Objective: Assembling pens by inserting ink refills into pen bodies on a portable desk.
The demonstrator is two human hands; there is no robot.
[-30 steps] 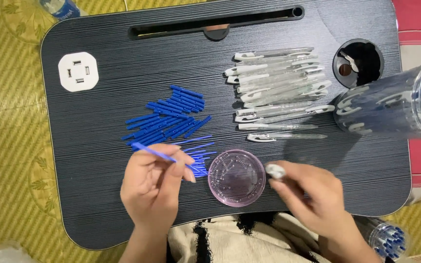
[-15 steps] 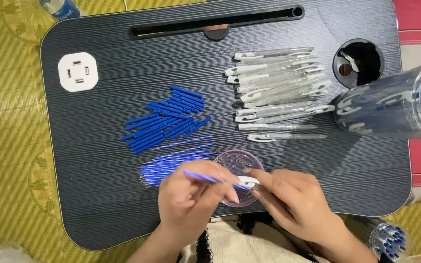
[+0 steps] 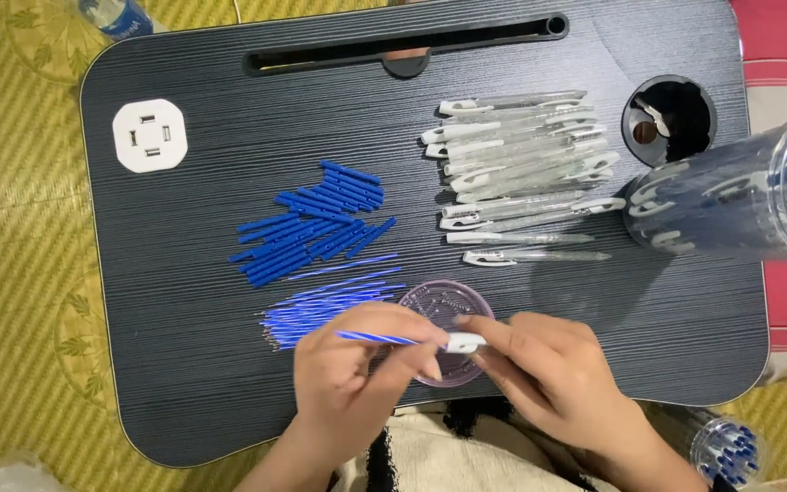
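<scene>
Pinching the thin blue ink refill in my left hand, I'd keep it straight entering the small white tip piece my right hand grips at lower centre

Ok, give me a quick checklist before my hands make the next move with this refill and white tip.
1. Left hand grips the blue refill: ok.
2. Right hand pinches the white tip piece: ok.
3. Refill seated fully in the tip: cannot tell.
4. Clear dish under the hands to catch drops: ok.
5. Spare refills within reach: ok.
6. Clear pen barrels within reach: ok.
</scene>
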